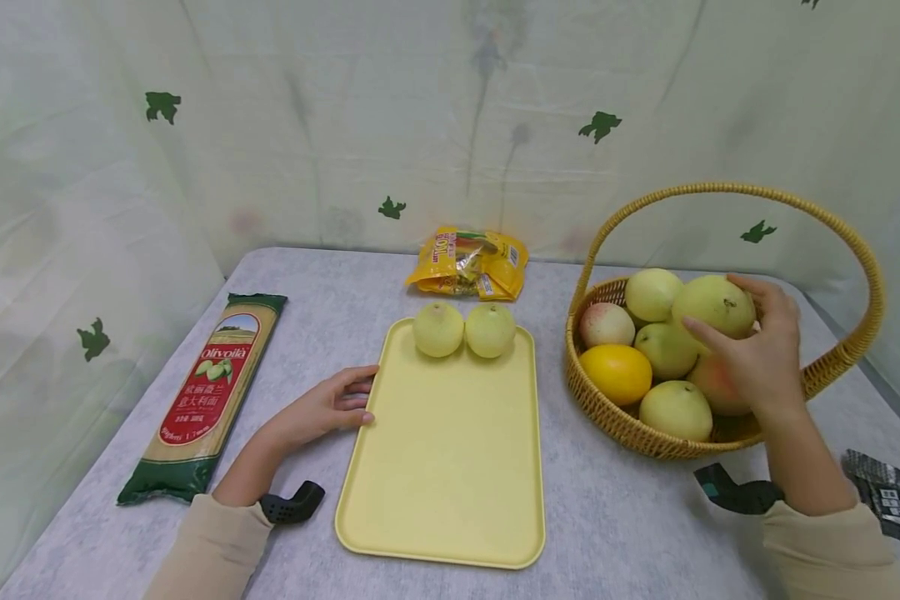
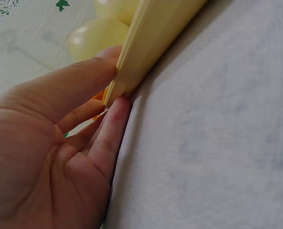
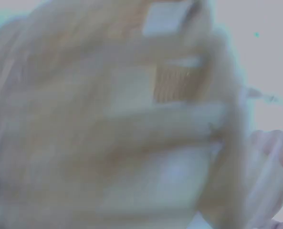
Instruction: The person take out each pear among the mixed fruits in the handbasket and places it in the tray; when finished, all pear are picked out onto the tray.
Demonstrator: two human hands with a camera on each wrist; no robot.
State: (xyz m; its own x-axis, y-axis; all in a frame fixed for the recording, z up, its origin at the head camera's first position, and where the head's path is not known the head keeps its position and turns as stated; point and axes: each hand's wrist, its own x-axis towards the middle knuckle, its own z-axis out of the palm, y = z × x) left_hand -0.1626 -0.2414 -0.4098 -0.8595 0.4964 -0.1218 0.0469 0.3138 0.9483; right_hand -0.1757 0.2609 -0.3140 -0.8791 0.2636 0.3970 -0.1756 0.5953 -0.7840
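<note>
- At nine o'clock from the yellow tray [image 1: 450,467], an Olivoilà packet [image 1: 206,392] lies slanted on the table [image 1: 607,521].
- At ten o'clock on the tray's edge, the left hand [image 1: 318,410] has its grip lightly closed, thumb and curved fingers on the rim; it seems to steady the tray.
- At twelve o'clock on the tray, two round pale fruits, the left one [image 1: 438,330] and the right one [image 1: 491,331], sit side by side; just beyond them lies a yellow bag [image 1: 468,262].
- Between two and three o'clock from the tray, the wicker basket [image 1: 648,444] holds more fruit, with a peach [image 1: 607,325] at ten o'clock inside it and an orange-yellow fruit [image 1: 617,374] at nine.
- At one o'clock in the basket, the large pale fruit [image 1: 708,305] tops the pile in the right hand's [image 1: 768,358] wide-spread grip, thumb and fingers on opposite sides. The step in hand looks like taking hold of it; whether it is lifted clear, I cannot tell, the right wrist view being blurred. The next move seems to call for a firm hold and a path clear of the handle [image 1: 735,189].
- At four o'clock from the basket, a dark packet [image 1: 888,496] lies on the table.
</note>
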